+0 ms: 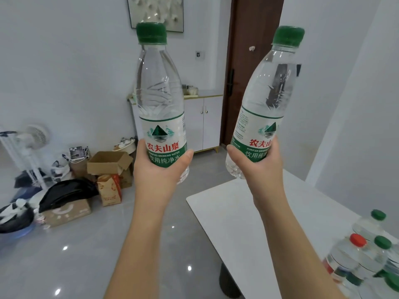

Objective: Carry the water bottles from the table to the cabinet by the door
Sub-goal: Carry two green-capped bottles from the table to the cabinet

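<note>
Ahead, the left hand (159, 169) grips one water bottle (159, 93) upright; the right hand (262, 169) grips a second bottle (264, 100), tilted. Spare bottles (364, 253) stand on the counter (248, 212) below the right hand, the cabinet (204, 126) beyond both hands.

Cardboard box (110, 162), floor fan (35, 134), framed picture (155, 11)

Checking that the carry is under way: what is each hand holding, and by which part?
Each holds a green-capped water bottle by its labelled lower body: the left hand grips the upright bottle, the right hand grips the tilted bottle.
</note>
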`<state>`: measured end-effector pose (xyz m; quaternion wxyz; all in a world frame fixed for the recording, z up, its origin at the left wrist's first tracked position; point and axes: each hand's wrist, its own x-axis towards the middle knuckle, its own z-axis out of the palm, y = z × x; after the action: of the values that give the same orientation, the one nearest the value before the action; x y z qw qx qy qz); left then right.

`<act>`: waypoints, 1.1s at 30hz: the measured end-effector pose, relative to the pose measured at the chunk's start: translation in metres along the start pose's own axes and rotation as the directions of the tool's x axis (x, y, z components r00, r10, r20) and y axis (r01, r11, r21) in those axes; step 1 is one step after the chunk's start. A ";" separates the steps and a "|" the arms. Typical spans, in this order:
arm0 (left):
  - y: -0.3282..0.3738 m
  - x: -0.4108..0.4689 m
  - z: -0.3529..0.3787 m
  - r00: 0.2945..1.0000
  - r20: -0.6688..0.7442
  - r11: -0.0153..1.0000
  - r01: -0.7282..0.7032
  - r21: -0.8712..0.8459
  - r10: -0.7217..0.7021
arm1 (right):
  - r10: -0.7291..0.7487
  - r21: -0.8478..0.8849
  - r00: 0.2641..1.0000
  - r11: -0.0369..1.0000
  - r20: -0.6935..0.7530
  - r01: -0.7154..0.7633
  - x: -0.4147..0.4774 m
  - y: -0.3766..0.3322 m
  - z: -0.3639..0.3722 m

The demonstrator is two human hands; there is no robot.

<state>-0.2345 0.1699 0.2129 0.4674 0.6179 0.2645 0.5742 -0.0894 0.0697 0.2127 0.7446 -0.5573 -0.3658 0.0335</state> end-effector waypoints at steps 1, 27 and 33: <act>-0.004 0.007 -0.006 1.000 0.003 1.000 0.003 0.002 -0.003 | 0.006 -0.001 1.000 1.000 -0.003 -0.006 0.002 0.004 0.009; -0.170 0.206 -0.046 0.993 -0.031 0.991 0.113 0.072 -0.111 | 0.090 -0.018 0.996 0.996 0.027 -0.089 0.131 0.161 0.193; -0.208 0.300 -0.040 0.993 -0.043 0.988 0.115 0.100 -0.111 | 0.088 -0.021 0.995 0.996 0.047 -0.087 0.203 0.203 0.254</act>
<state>-0.1693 0.5277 0.1642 0.4618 0.6143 0.3370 0.5439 -0.0165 0.4440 0.1707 0.7281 -0.5789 -0.3592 0.0759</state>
